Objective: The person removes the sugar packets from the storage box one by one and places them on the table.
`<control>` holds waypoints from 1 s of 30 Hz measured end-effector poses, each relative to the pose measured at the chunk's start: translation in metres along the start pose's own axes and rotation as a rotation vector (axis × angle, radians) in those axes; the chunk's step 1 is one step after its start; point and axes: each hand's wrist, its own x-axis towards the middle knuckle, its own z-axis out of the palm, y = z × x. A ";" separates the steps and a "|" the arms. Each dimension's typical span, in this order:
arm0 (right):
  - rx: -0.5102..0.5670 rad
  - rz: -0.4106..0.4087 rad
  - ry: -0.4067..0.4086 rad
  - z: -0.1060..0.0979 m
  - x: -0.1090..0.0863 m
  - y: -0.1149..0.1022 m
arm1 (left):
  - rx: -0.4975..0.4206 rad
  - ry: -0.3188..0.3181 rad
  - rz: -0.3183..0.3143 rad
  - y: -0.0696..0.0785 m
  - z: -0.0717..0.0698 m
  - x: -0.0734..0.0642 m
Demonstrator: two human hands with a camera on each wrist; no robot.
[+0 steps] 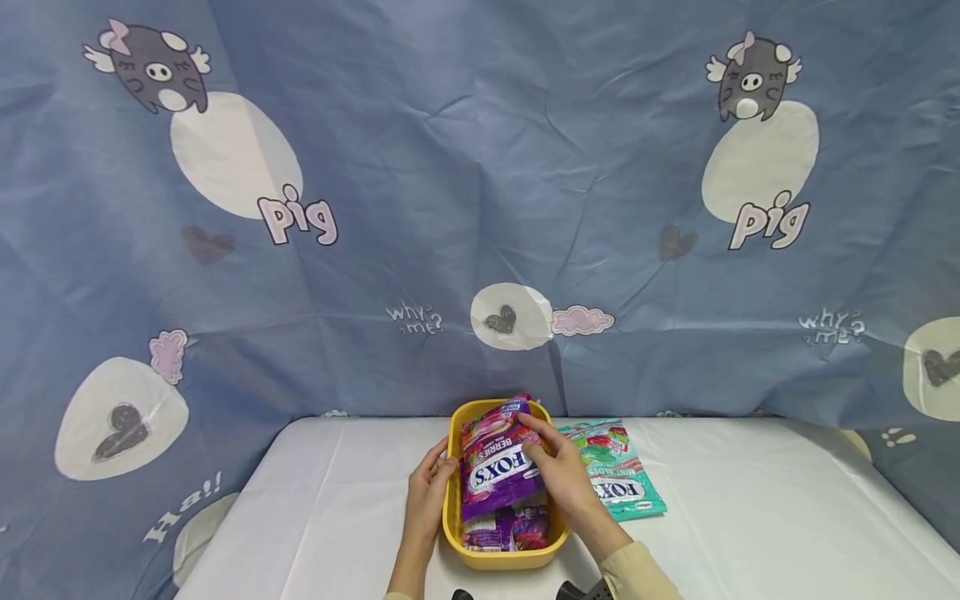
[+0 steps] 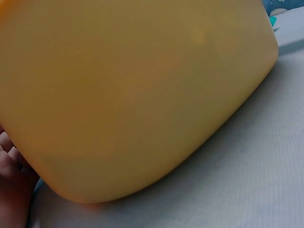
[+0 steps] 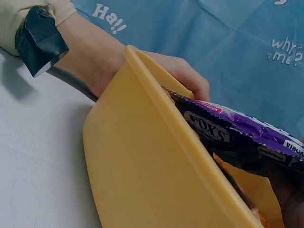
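Observation:
A yellow plastic bin (image 1: 506, 560) stands on the white-covered table. At its left side my left hand (image 1: 427, 492) grips the rim, thumb on top and fingers along the outer wall. My right hand (image 1: 566, 479) holds the right edge of a purple FOX'S Berries candy bag (image 1: 495, 446), its thumb on the printed front. The right wrist view shows this bag (image 3: 256, 133) tilted at the bin's opening. Beneath it in the bin lie more purple candy packaging (image 1: 491, 532), partly covered. The bin's outer wall (image 2: 142, 95) fills most of the left wrist view.
A teal FOX'S Mint Gloss candy bag (image 1: 626, 483) lies flat on the table, right of the bin and partly behind my right hand. Behind the table (image 1: 750, 517) hangs a blue patterned cloth (image 1: 420, 208), close to the bin's far end.

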 end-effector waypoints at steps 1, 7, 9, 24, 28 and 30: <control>0.004 0.002 0.005 -0.001 -0.001 -0.001 | -0.001 0.001 -0.001 0.000 0.000 0.000; 0.030 -0.013 0.031 -0.007 -0.002 -0.002 | -0.015 0.001 -0.002 0.000 0.001 0.002; 0.030 -0.021 0.046 -0.009 -0.003 -0.002 | -0.015 0.000 -0.003 -0.001 0.001 0.002; 0.106 -0.005 0.074 -0.028 -0.008 -0.002 | 0.012 0.018 -0.051 0.000 0.002 0.000; 0.155 0.005 0.059 -0.035 -0.010 -0.002 | 0.020 0.017 -0.059 0.002 0.002 -0.001; 0.191 0.007 0.058 -0.038 -0.011 -0.002 | 0.021 0.013 -0.052 0.003 0.002 -0.002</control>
